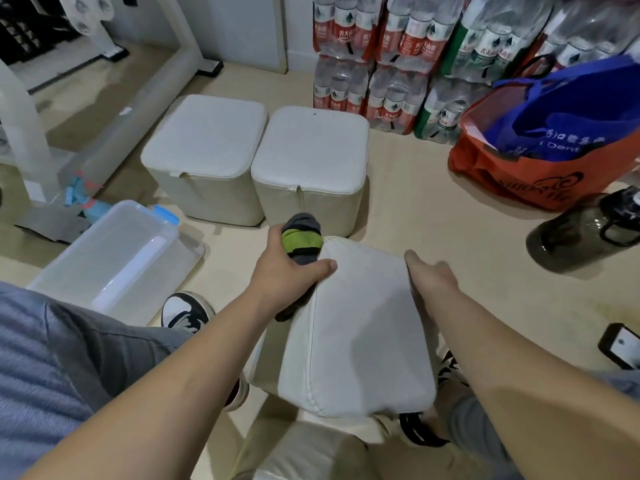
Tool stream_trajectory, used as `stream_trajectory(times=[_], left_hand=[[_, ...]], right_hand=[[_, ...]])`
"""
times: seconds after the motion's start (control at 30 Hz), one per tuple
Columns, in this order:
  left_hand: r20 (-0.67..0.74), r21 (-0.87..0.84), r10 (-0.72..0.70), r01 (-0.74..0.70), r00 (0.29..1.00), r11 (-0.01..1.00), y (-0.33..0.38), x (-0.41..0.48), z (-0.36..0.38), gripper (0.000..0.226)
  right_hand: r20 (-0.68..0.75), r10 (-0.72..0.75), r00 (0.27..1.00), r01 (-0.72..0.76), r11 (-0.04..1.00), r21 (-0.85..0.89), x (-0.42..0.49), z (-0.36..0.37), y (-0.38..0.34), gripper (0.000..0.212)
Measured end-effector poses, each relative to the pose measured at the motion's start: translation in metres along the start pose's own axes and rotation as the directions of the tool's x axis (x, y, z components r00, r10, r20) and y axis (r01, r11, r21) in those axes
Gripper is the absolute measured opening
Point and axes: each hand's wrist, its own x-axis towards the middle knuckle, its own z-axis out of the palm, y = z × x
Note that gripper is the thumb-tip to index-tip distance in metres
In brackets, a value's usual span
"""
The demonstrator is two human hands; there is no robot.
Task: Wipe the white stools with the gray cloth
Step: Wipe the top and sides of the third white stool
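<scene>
A white stool [363,327] is tilted between my knees, one broad face turned up. My left hand [287,268] grips a gray cloth [301,237] with a green patch and presses it against the stool's left side, thumb lying over the top edge. My right hand [429,275] holds the stool's right edge, its fingers hidden behind that side. Two more white stools stand upright side by side on the floor beyond, the left stool [207,133] and the right stool [311,143].
A clear plastic bin [114,258] with a blue latch lies at the left. Packs of bottled water [398,64] are stacked at the back. An orange bag [519,178] holding a blue one, a dark jug [581,233] and a phone [623,344] are at the right.
</scene>
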Motion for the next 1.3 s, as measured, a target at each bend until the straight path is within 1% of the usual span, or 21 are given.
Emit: stream_trajectory(times=[0.03,0.07,0.17,0.27,0.37,0.4,0.5,0.6,0.67,0.7,0.77,0.87,0.9,0.93,1.0,1.07,1.1,1.13,1.2,1.23,1.3], left_hand=[[0.000,-0.014,-0.001,0.001,1.000,1.000,-0.001,-0.001,-0.002,0.095],[-0.004,-0.015,-0.002,0.001,1.000,1.000,-0.002,-0.001,-0.002,0.094],[-0.072,-0.023,-0.023,0.021,0.997,1.000,-0.001,-0.007,0.001,0.084],[-0.158,-0.170,-0.103,0.075,0.982,0.983,0.000,-0.015,0.005,0.073],[-0.178,-0.358,-0.161,0.089,0.971,0.929,0.006,-0.030,0.007,0.059],[-0.182,-0.399,-0.171,0.086,0.968,0.913,0.010,-0.036,0.009,0.055],[-0.226,-0.463,-0.176,0.053,0.958,0.885,0.016,-0.055,0.013,0.051],[-0.233,-0.503,-0.124,-0.010,0.964,0.864,0.020,-0.074,0.017,0.048],[-0.223,-0.482,-0.111,-0.011,0.969,0.876,0.015,-0.085,0.020,0.043],[-0.211,-0.462,-0.109,-0.001,0.972,0.887,0.009,-0.091,0.022,0.040],[-0.163,-0.382,-0.097,0.028,0.982,0.924,-0.006,-0.102,0.026,0.038],[0.003,-0.206,-0.029,0.029,1.000,0.978,-0.019,-0.110,0.029,0.036],[0.051,-0.185,-0.007,0.016,0.999,0.983,-0.017,-0.107,0.027,0.036],[0.054,-0.185,0.011,-0.001,0.998,0.983,-0.014,-0.100,0.024,0.035],[-0.083,-0.175,0.035,-0.049,0.996,0.983,-0.005,-0.080,0.013,0.036],[-0.243,-0.092,0.107,-0.133,0.964,0.987,0.006,-0.063,0.002,0.041],[-0.252,-0.026,0.182,-0.194,0.950,0.981,0.009,-0.057,0.001,0.047],[-0.200,0.061,0.273,-0.266,0.941,0.962,0.010,-0.055,0.004,0.054],[0.007,0.231,0.393,-0.384,0.919,0.894,0.008,-0.058,0.022,0.072],[0.091,0.296,0.404,-0.412,0.910,0.862,0.005,-0.062,0.033,0.079],[0.145,0.350,0.395,-0.420,0.907,0.837,-0.003,-0.062,0.049,0.078]], right_hand=[[0.068,0.101,0.993,-0.109,0.986,0.127,-0.001,0.002,0.006,0.082],[0.124,0.149,0.981,-0.172,0.965,0.200,-0.004,0.002,0.010,0.084],[0.173,0.103,0.979,-0.147,0.954,0.263,-0.001,0.004,0.010,0.081],[0.239,0.080,0.968,-0.150,0.944,0.293,-0.004,0.002,0.004,0.089],[0.239,0.010,0.971,-0.078,0.958,0.275,-0.012,-0.004,-0.006,0.089],[0.223,-0.028,0.974,-0.035,0.961,0.274,-0.015,-0.010,-0.011,0.094],[0.177,-0.146,0.973,0.097,0.961,0.260,-0.024,-0.023,-0.030,0.112],[0.135,-0.228,0.964,0.190,0.951,0.245,-0.023,-0.032,-0.051,0.138],[0.128,-0.283,0.951,0.250,0.943,0.221,-0.023,-0.034,-0.062,0.141],[0.142,-0.306,0.941,0.271,0.937,0.218,-0.023,-0.034,-0.065,0.136],[0.177,-0.349,0.920,0.312,0.927,0.208,-0.023,-0.030,-0.066,0.118],[0.158,-0.373,0.914,0.357,0.926,0.121,-0.012,-0.024,-0.059,0.095],[0.168,-0.383,0.909,0.367,0.923,0.114,-0.010,-0.023,-0.059,0.084],[0.192,-0.404,0.894,0.385,0.914,0.129,-0.010,-0.022,-0.059,0.073],[0.216,-0.439,0.872,0.416,0.897,0.148,-0.012,-0.019,-0.058,0.060],[0.199,-0.472,0.859,0.456,0.881,0.123,-0.011,-0.012,-0.056,0.060],[0.185,-0.492,0.850,0.484,0.870,0.091,-0.012,-0.009,-0.056,0.062],[0.180,-0.513,0.840,0.511,0.858,0.059,-0.012,-0.005,-0.056,0.062],[0.183,-0.540,0.822,0.545,0.838,0.027,-0.011,-0.001,-0.056,0.061],[0.188,-0.548,0.815,0.554,0.832,0.024,-0.013,-0.001,-0.056,0.059],[0.188,-0.546,0.816,0.552,0.833,0.025,-0.013,-0.004,-0.053,0.057]])
